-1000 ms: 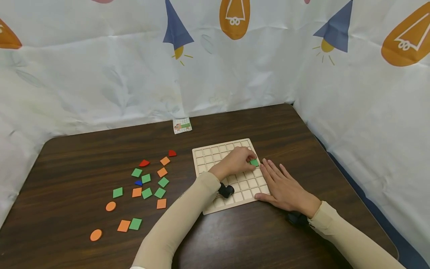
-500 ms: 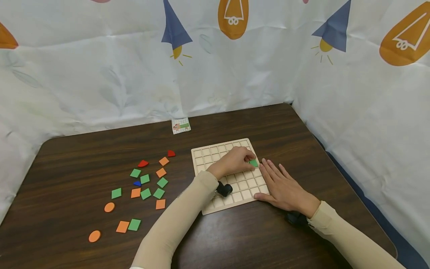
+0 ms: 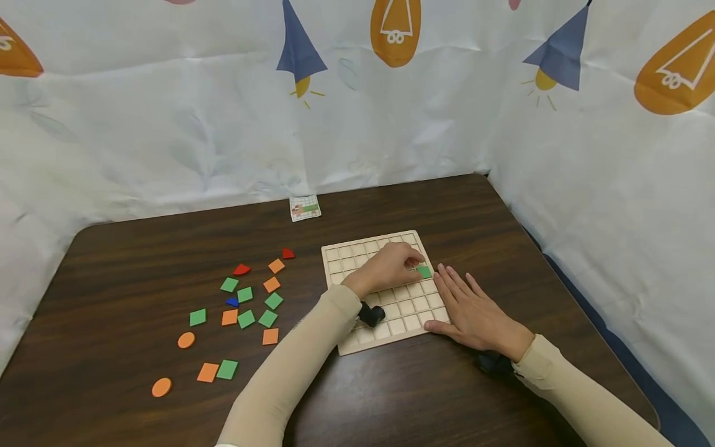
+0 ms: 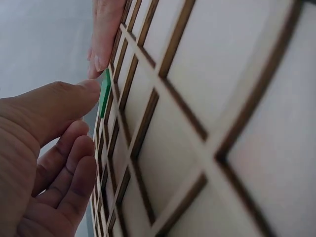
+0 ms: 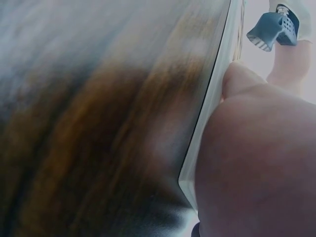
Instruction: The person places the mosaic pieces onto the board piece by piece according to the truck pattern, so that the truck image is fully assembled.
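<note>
While the right hand lies flat steadying the pale wooden grid board, the left hand pinches a green square tile, apparently seating it; pressing it flush seems next.

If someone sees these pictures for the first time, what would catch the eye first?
Probably the left hand pressing a green square tile into the wooden grid board near its right edge. The right hand lies flat on the board's right side. Left of the board, loose coloured tiles are scattered on the dark table.
</note>
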Motion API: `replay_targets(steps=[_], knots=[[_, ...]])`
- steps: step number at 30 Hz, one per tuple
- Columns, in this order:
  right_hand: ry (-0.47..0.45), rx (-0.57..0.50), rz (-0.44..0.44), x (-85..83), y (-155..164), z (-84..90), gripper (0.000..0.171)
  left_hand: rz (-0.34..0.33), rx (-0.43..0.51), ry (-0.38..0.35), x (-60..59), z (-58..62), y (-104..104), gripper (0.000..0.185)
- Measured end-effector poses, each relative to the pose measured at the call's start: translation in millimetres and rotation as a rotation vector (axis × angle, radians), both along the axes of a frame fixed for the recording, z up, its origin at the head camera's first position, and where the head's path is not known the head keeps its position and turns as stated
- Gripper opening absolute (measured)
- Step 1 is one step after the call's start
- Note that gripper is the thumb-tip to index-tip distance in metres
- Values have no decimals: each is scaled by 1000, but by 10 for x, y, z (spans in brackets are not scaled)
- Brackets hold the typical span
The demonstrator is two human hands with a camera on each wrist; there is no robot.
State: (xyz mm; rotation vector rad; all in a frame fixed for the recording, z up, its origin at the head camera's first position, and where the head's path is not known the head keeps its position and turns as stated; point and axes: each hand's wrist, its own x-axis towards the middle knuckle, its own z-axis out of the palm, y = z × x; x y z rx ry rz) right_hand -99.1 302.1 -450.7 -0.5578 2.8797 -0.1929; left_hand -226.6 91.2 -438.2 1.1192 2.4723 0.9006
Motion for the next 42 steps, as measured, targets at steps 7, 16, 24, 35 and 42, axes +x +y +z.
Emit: replay_targets(steps=[7, 16, 24, 35, 42], knots=[[-6, -13, 4, 11, -6, 16, 102, 32, 0, 33, -1, 77, -146, 38], [-17, -8, -9, 10, 2, 3, 103, 52, 45, 48, 2, 116, -391, 35], [-11, -3, -4, 9, -12, 36, 102, 108, 30, 88, -26, 149, -690, 35], [6, -20, 18, 34, -25, 10, 102, 142, -34, 103, -37, 269, -1039, 38], [2, -24, 17, 27, -38, -1, 102, 157, -40, 126, -18, 373, -1245, 38]])
